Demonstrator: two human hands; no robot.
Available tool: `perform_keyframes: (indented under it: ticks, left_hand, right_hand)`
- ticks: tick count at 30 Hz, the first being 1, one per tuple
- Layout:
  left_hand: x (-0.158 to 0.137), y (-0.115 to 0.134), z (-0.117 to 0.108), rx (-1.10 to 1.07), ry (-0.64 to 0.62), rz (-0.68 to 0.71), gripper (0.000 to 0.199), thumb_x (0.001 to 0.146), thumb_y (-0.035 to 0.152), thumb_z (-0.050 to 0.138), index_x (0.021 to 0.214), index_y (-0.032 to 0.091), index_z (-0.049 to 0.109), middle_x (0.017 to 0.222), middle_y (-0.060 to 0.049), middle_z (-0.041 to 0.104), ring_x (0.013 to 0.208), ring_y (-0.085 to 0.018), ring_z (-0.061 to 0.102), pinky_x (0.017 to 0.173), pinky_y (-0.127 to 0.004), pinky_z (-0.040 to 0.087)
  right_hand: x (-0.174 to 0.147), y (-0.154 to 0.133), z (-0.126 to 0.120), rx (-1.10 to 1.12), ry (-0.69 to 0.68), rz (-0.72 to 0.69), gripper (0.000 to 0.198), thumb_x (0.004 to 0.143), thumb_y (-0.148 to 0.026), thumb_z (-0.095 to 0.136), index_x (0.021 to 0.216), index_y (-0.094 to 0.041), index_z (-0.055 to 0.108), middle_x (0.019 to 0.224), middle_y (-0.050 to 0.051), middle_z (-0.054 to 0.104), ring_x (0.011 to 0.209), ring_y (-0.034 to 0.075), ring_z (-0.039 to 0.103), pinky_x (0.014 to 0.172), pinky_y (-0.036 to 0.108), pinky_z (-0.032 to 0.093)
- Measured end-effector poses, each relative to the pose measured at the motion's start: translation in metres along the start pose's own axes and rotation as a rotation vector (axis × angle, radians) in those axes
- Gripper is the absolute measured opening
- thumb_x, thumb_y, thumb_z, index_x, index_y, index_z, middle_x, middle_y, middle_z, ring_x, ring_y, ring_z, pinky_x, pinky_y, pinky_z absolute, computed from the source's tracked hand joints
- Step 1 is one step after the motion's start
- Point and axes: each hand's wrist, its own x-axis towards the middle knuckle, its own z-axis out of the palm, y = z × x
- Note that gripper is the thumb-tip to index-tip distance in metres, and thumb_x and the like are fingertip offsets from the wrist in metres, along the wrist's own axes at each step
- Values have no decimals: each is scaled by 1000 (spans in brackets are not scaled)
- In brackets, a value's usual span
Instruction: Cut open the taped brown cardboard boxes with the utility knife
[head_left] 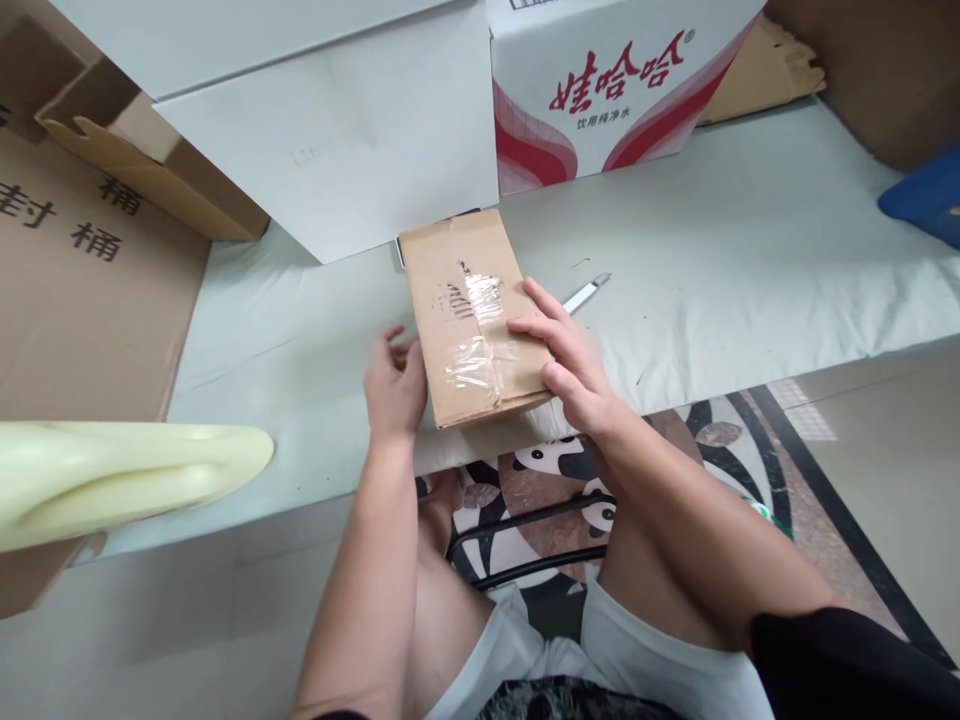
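A small brown cardboard box (457,345) sits near the front edge of the covered table, its top crossed by shiny clear tape with dark printed marks. My right hand (574,365) grips its right side, with spread fingertips over the top edge. Close against the left side is my left hand (397,385), slightly blurred. Its fingers are bent and apart, and nothing shows between them; part of the hand is hidden beside the box. A white utility knife (586,294) lies on the cloth just beyond my right hand, its blade end pointing away to the right.
Behind the box stand a large white box (360,150) and a white-and-red water carton (615,100). Large brown cartons (90,280) are at the left. A pale yellow curved object (135,475) juts in over the table (750,260). Something blue (926,205) is at the right edge.
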Motion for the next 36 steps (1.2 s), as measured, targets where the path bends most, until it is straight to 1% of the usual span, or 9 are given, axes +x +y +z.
perform_keyframes:
  ticks: [4,9,11,15,19,23,29,32,36]
  left_hand:
    - [-9,24,1,-58,95,373,45,90,57,61,128,33,63,135,-5,70,139,-31,60,115,-54,50]
    - [-18,35,11,174,-194,679,40,100,51,47,120,30,74,133,-5,72,137,-31,61,127,-58,40]
    - [-19,33,12,266,-220,685,40,101,50,44,115,30,75,127,-5,73,134,-32,63,129,-60,37]
    - [-19,31,12,277,-182,676,44,101,52,40,115,29,75,125,-6,73,133,-32,62,129,-61,35]
    - [-21,32,12,285,-199,693,43,103,49,39,117,28,74,126,-6,72,134,-32,61,129,-60,37]
    - [-21,33,11,270,-214,713,40,104,45,40,120,28,72,128,-7,72,133,-30,62,129,-58,37]
    - [-21,34,10,270,-229,700,39,105,42,39,121,28,71,128,-6,72,133,-28,62,130,-58,36]
    - [-21,34,11,254,-219,722,37,105,41,40,121,27,71,128,-6,72,132,-28,63,128,-57,39]
    - [-20,33,12,275,-226,740,37,105,39,39,120,26,70,127,-6,72,130,-28,63,128,-57,41]
  right_hand:
    - [0,-2,3,56,-60,38,48,103,-62,48,141,-36,60,176,2,32,164,28,29,132,55,30]
    - [3,23,2,212,49,238,59,104,-67,29,147,-35,54,165,5,49,154,27,47,121,56,47]
    - [5,42,-4,21,192,346,55,102,-64,35,134,-31,64,148,9,62,143,30,56,116,60,49]
    - [6,73,-14,-546,306,444,36,85,-48,64,108,-24,77,139,17,60,135,40,54,118,73,38]
    - [4,77,-16,-700,217,413,23,80,-38,65,96,-24,76,138,18,60,133,44,47,115,79,34]
    - [4,66,-21,-779,245,447,14,79,-34,62,74,-21,61,126,22,59,123,42,53,111,71,42]
    - [6,53,-31,-676,250,640,25,69,-22,62,93,-22,58,123,16,54,83,24,60,87,53,56]
    - [10,44,-30,-403,322,733,43,69,-18,60,112,-24,58,120,9,63,64,13,52,67,38,53]
    - [16,31,-25,-27,379,705,44,68,-13,55,110,-27,57,100,0,73,60,10,51,56,27,45]
